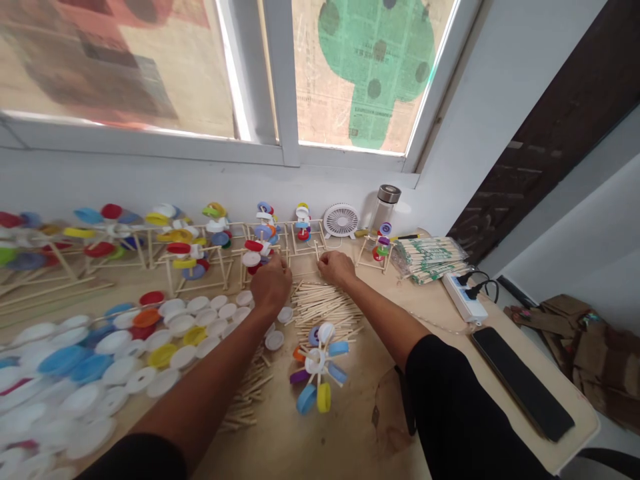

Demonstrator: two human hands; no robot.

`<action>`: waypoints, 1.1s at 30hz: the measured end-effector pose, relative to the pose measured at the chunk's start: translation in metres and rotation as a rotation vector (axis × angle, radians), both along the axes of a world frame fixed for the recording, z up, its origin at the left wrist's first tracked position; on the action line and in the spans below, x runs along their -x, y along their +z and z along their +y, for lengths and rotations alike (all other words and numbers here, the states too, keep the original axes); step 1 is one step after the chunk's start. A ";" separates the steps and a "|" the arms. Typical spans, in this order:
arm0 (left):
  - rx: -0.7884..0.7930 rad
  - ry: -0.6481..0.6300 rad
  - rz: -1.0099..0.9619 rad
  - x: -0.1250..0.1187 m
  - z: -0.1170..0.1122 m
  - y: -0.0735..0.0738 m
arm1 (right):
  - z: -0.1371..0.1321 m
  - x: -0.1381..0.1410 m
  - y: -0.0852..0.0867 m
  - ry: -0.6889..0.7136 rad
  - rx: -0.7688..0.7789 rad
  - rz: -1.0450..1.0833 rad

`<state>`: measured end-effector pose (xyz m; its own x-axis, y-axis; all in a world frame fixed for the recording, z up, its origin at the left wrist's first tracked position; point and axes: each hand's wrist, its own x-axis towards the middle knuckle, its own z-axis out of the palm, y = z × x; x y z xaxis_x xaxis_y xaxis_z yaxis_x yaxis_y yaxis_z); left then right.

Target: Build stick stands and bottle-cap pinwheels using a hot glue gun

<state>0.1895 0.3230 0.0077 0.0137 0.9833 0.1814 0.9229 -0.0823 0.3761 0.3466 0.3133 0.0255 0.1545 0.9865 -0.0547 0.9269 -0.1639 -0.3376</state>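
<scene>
Both arms reach forward over a wooden table. My left hand is closed, knuckles up, at the far edge of a heap of short wooden sticks, near a stick frame that carries coloured bottle caps. My right hand is closed too, fingers curled down on the sticks by the same frame. What either hand pinches is hidden. A finished wheel of caps on sticks lies between my forearms.
Loose bottle caps cover the table's left half. More cap-and-stick frames line the wall. A small white fan, a jar, packed chopsticks, a power strip and a phone sit right.
</scene>
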 end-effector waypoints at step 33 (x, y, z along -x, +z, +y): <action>0.078 -0.005 0.072 0.003 -0.001 0.006 | -0.010 -0.001 0.007 0.023 0.014 -0.089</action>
